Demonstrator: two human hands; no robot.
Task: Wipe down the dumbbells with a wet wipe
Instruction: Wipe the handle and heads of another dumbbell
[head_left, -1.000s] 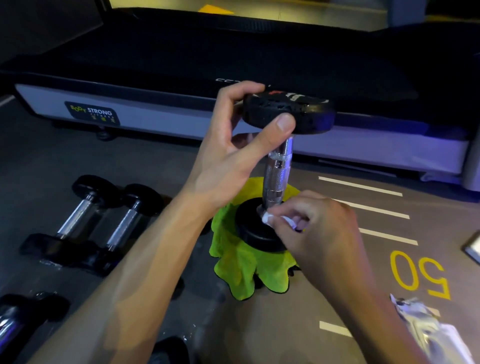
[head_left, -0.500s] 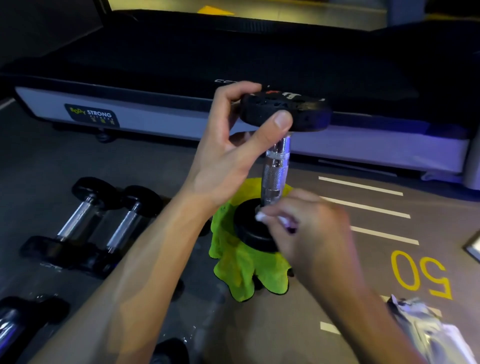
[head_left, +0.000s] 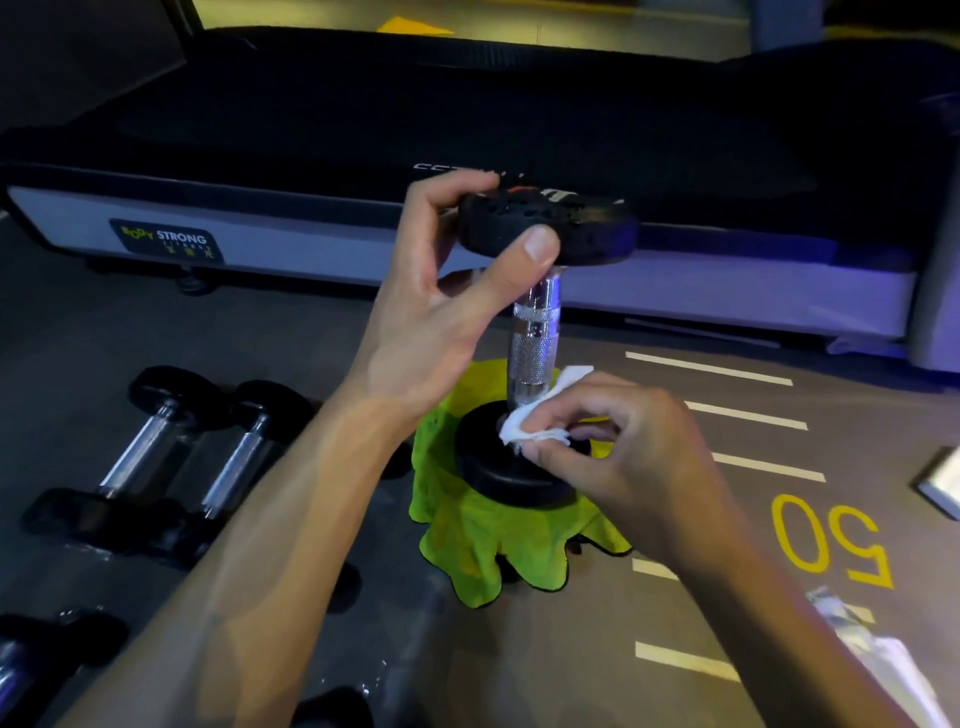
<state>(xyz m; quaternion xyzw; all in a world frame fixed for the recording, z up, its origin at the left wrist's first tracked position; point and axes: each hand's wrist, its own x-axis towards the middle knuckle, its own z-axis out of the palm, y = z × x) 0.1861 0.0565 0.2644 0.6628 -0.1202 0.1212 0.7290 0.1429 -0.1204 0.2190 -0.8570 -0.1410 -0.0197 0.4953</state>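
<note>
A dumbbell (head_left: 535, 338) with black ends and a chrome knurled handle stands upright on a lime-green cloth (head_left: 483, 540) spread on the floor. My left hand (head_left: 441, 306) pinches the rim of its top black end between thumb and fingers. Low down, my right hand (head_left: 623, 462) presses a white wet wipe (head_left: 530, 423) against the foot of the handle, on top of the bottom black end.
Two more dumbbells (head_left: 150, 457) (head_left: 244, 462) lie side by side on the floor at left, others at the bottom left edge. A treadmill (head_left: 467, 156) runs across the back. A silver wipe packet (head_left: 872, 644) lies at bottom right, beside a yellow "50" floor marking.
My right hand has turned around the base of the handle, so the white wipe now shows more fully. The left hand and the dumbbell stay almost still.
</note>
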